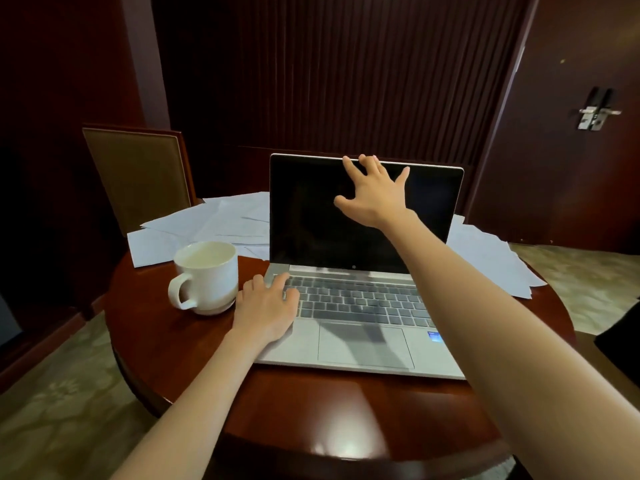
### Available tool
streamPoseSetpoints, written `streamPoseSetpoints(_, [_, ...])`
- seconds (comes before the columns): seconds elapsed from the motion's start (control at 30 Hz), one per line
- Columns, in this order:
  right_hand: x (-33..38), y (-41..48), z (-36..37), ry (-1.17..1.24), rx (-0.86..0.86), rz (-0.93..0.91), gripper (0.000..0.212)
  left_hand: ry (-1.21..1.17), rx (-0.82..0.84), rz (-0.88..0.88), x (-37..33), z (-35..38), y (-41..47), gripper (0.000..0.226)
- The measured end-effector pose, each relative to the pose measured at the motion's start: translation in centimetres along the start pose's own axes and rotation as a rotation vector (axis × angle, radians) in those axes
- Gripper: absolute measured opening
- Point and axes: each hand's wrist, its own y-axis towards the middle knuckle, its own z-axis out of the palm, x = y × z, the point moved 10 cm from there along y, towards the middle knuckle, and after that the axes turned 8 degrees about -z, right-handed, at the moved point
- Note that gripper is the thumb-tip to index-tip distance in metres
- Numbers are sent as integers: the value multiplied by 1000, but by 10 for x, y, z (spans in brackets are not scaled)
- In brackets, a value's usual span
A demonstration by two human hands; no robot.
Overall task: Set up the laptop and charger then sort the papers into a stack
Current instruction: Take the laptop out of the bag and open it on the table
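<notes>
My left hand and right hand are bare, plain skin from fingertips to wrists. Behind each hand the arm is bare too: my left forearm and my right forearm show uncovered skin all the way back to the picture's lower edge. My fingers are slim. My right forearm looks far broader close to the camera than just behind the hand. My nails are too small to judge.
</notes>
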Motion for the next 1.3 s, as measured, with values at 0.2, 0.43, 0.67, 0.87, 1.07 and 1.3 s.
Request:
streamPoseSetpoints(0.2, [-9,21,18,43,82,50,76,-49,64,4,1,9,11,47])
streamPoseSetpoints(0.43, [-18,38,38,76,178,90,79,-102,94,6,2,10,15,44])
streamPoseSetpoints(0.67, [-24,48,53,115,233,110,81,-93,117,-5,1,13,21,45])
streamPoseSetpoints(0.87, [-27,51,60,100,239,102,82,-77,119,1,1,15,27,45])
streamPoseSetpoints(1.07, [-26,49,64,117,237,80,81,-73,124,4,3,17,28,45])
streamPoseSetpoints(1.3, [-29,0,61,235,85,63,67,-49,109,-16,2,16,35,44])
